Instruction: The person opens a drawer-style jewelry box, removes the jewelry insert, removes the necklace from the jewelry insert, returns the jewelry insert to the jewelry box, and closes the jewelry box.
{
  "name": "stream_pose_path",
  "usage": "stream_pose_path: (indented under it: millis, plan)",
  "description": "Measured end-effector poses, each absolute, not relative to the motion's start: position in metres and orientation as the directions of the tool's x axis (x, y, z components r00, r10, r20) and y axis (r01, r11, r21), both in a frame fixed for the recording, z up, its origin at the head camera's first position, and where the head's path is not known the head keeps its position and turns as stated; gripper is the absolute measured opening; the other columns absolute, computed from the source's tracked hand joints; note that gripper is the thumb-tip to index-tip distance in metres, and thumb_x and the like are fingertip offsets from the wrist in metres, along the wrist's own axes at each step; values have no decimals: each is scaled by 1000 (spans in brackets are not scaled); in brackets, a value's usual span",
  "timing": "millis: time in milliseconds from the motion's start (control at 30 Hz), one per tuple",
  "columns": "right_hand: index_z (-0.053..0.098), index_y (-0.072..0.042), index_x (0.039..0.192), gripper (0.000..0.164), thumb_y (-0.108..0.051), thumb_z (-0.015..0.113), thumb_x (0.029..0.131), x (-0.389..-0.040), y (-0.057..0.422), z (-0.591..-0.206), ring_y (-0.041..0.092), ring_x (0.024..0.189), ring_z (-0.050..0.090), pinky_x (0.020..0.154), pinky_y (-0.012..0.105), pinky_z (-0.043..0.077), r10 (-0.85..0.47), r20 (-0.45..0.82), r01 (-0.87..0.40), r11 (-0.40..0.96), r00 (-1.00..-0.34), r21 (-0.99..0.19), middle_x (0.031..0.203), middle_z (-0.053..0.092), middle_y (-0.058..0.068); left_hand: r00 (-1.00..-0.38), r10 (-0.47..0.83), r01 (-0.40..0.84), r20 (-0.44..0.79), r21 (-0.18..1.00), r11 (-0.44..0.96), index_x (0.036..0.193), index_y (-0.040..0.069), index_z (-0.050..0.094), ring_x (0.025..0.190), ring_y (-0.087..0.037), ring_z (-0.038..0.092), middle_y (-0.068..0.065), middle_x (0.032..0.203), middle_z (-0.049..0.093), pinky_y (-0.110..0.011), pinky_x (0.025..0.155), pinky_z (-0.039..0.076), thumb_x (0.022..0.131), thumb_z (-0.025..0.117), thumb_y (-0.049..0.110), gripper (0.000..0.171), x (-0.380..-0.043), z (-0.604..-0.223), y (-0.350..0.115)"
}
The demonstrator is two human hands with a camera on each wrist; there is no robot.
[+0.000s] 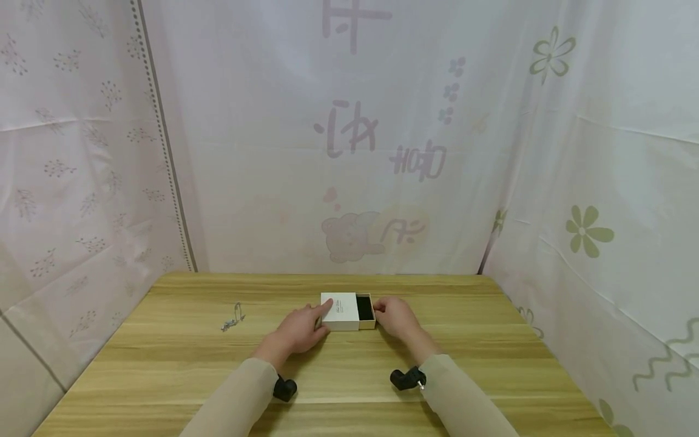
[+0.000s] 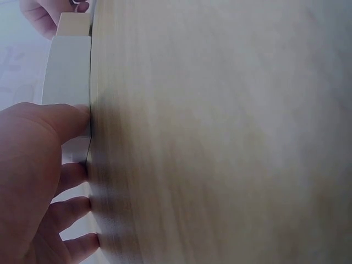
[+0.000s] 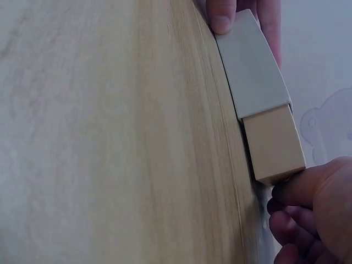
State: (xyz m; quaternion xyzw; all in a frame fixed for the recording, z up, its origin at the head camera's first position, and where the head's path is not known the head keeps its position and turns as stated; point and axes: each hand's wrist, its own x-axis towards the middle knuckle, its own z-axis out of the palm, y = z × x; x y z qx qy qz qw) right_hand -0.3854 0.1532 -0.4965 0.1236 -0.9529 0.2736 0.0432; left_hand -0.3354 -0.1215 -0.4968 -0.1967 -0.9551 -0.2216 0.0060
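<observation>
A small white drawer-style gift box (image 1: 340, 314) lies on the wooden table, with faint lettering on its lid. Its tan inner tray (image 1: 367, 325) sticks partly out of the right end and shows a black inside. My left hand (image 1: 299, 329) grips the white sleeve at its left end, thumb on the near side and a finger over the top. At the tray's outer end, my right hand (image 1: 397, 317) holds on with thumb and curled fingers. In the right wrist view, the thumb (image 3: 302, 187) meets the tray's end; the exact pinch point is partly hidden.
A small tangle of silvery metal, perhaps a chain (image 1: 233, 320), lies on the table (image 1: 338, 376) left of the box. Patterned curtains (image 1: 262, 182) hang behind the table and along both sides. Each wrist wears a black camera mount (image 1: 406, 379).
</observation>
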Motion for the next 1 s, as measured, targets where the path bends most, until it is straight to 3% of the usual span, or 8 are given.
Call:
stream_pose_path:
  millis: [1000]
  plan:
    - [83, -6, 109, 13, -10, 73, 103, -383, 137, -495, 31, 109, 75, 100, 52, 62, -222, 144, -264, 829, -964, -492, 111, 82, 11, -923, 374, 377, 94, 422, 825, 171, 16, 42, 152, -53, 51, -18, 161, 60, -67, 125, 42, 109, 70, 26, 69, -335, -496, -121]
